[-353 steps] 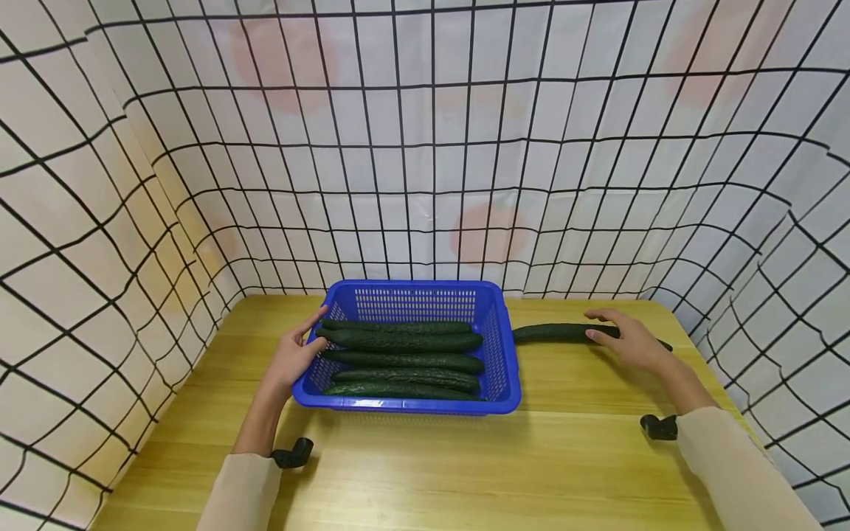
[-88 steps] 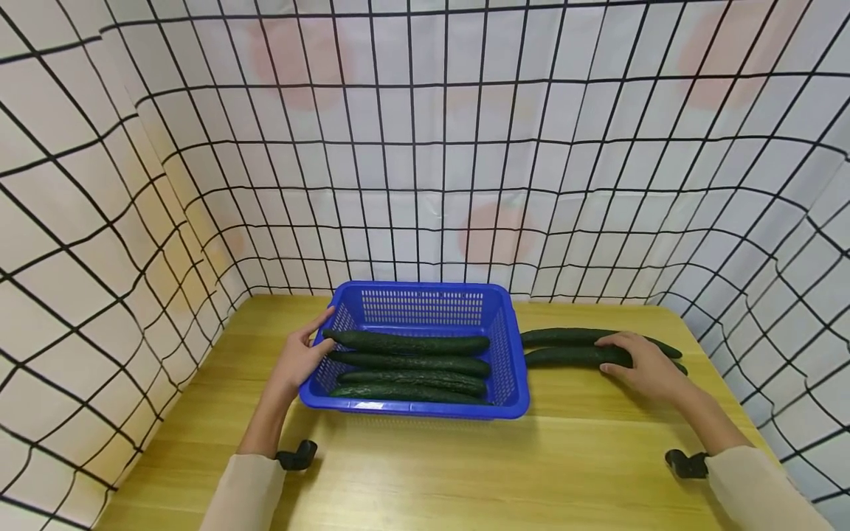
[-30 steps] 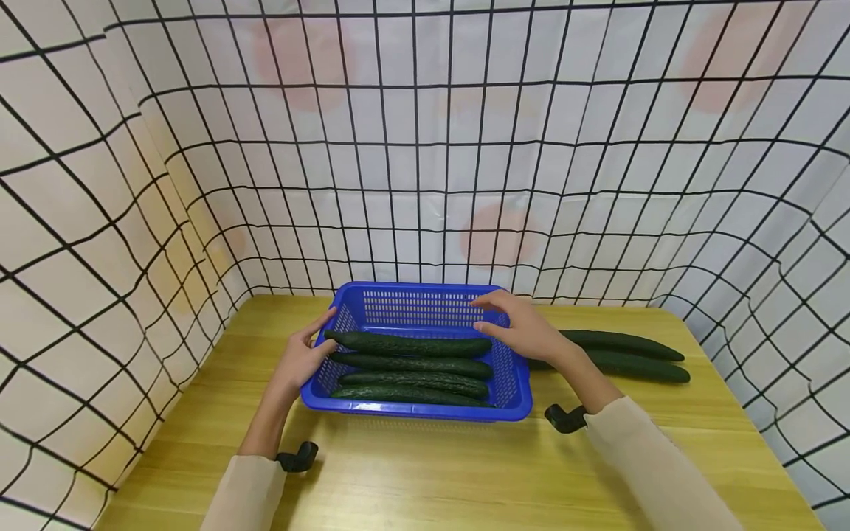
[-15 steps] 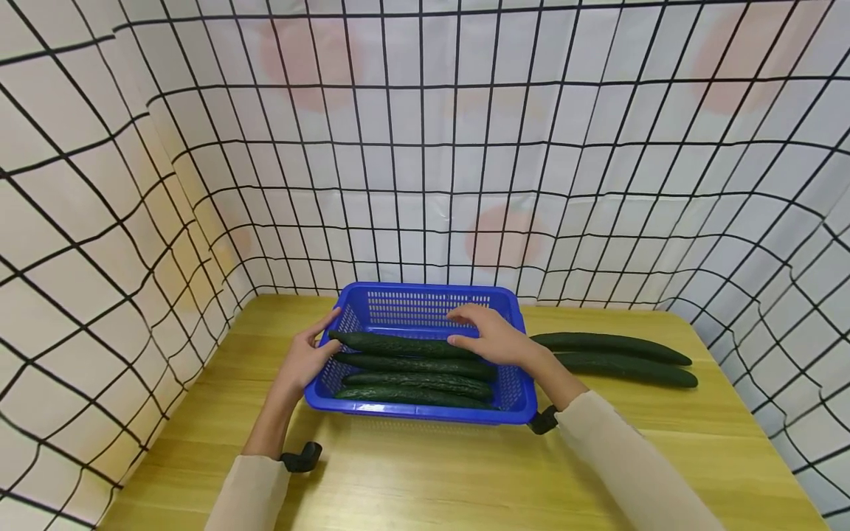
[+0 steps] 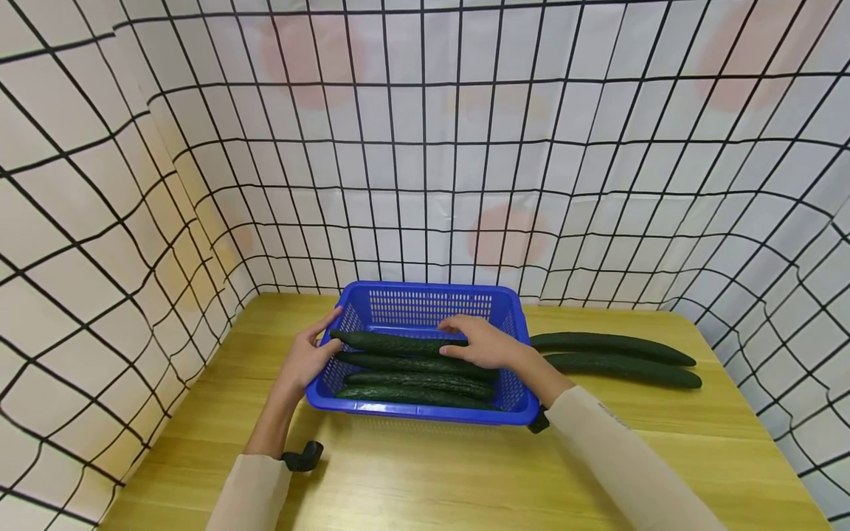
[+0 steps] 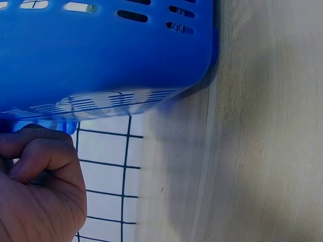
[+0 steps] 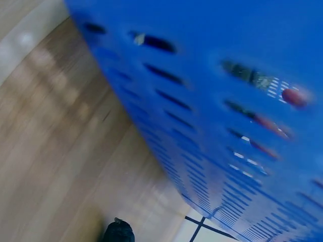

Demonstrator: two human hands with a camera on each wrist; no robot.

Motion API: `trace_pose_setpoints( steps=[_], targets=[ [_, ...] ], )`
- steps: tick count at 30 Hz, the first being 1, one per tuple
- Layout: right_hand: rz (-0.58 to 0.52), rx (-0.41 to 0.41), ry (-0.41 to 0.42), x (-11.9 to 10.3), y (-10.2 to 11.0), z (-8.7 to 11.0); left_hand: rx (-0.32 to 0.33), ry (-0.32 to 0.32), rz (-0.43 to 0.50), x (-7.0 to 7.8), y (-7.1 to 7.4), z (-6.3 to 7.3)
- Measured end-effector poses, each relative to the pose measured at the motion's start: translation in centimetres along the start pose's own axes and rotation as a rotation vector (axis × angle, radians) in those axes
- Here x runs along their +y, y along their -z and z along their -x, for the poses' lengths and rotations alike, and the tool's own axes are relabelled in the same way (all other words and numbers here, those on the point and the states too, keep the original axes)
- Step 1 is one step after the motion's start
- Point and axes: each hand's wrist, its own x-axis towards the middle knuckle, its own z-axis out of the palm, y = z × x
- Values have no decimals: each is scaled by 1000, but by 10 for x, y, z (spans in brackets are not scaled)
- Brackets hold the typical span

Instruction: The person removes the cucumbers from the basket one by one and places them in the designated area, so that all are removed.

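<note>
A blue plastic basket (image 5: 418,415) with slotted walls stands on the table, and several dark green cucumbers lie side by side in it. My left hand (image 5: 311,360) grips its left rim, thumb on the inner side; the left wrist view shows curled fingers (image 6: 48,156) by the basket wall (image 6: 116,55). Inside the basket, my right hand (image 5: 488,345) straddles the right part of the rearmost cucumber (image 5: 398,344), thumb in front and fingers behind. From the right wrist, the basket wall (image 7: 202,30) hides most of that hand.
Two cucumbers lie on the wooden table (image 5: 425,479) right of the basket, a rear cucumber (image 5: 617,345) and a front cucumber (image 5: 631,371). A white grid-patterned cloth (image 5: 432,147) encloses the back and sides.
The right hand earlier set a second cucumber beside the first on the table, let go, then moved left into the basket onto the rearmost cucumber. The left hand has stayed on the rim.
</note>
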Motion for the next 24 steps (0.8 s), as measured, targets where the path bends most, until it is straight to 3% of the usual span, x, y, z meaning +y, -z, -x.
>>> trace_pose_setpoints(
  steps=[8,18,24],
  targets=[
    [46,-147,-67,-1,-5,0,-5,7,16,2,-1,2],
    [100,-93,-56,1,-6,-1,11,6,7,-2,-3,1],
    [58,-71,-25,0,-4,-3,1,5,33,2,-2,1]
  ],
)
